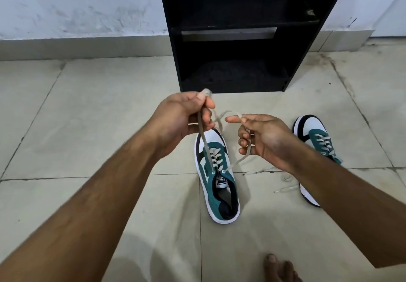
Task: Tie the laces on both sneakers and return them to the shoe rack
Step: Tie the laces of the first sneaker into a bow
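A teal, white and black sneaker (219,185) stands on the floor in the middle, toe pointing away from me. Both ends of its beige lace (203,137) are lifted above it. My left hand (182,119) pinches one end up high, and my right hand (263,136) grips the other end, which runs down to the top eyelet. The two ends cross between my hands. A second matching sneaker (316,141) lies to the right, partly hidden behind my right forearm, its loose lace (285,185) trailing on the tiles.
A black shoe rack (237,40) with bare shelves stands against the white wall straight ahead, just beyond the sneakers. The floor is pale tile (98,106). My bare toes (279,268) show at the bottom edge.
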